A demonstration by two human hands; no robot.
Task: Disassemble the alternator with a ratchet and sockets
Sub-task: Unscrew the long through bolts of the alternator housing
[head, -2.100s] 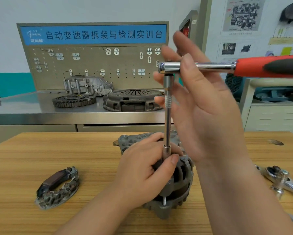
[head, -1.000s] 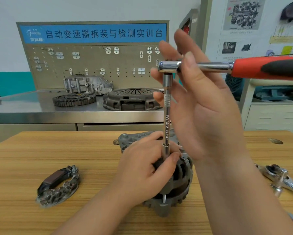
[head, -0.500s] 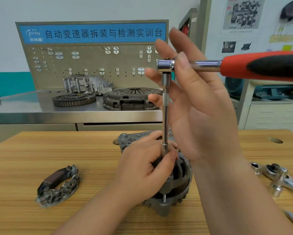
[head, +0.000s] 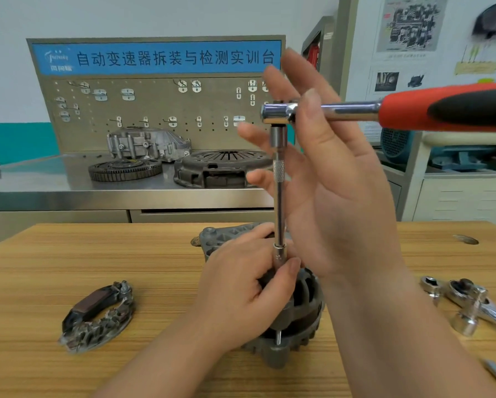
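Observation:
The grey alternator (head: pixel 301 317) stands on the wooden table (head: pixel 126 268) in front of me. My left hand (head: pixel 241 285) wraps over its top, thumb pressed against the socket at the foot of a long chrome extension bar (head: pixel 279 196). The bar stands upright and carries the ratchet (head: pixel 341 112) on top. The ratchet's red and black handle (head: pixel 456 110) points right. My right hand (head: pixel 327 179) is raised with fingers spread. Its thumb lies over the ratchet neck and its fingers sit behind the head.
A removed rectifier part (head: pixel 97 317) lies at the table's left. A second ratchet with loose sockets (head: pixel 470 305) lies at the right edge. Behind the table a steel bench (head: pixel 68 193) holds a clutch cover (head: pixel 221 168), a ring gear (head: pixel 124 169) and a housing (head: pixel 146 145).
The ratchet handle has swung a little toward me and looks larger. The fingers of my right hand have spread wider. My left hand stays on the alternator and socket.

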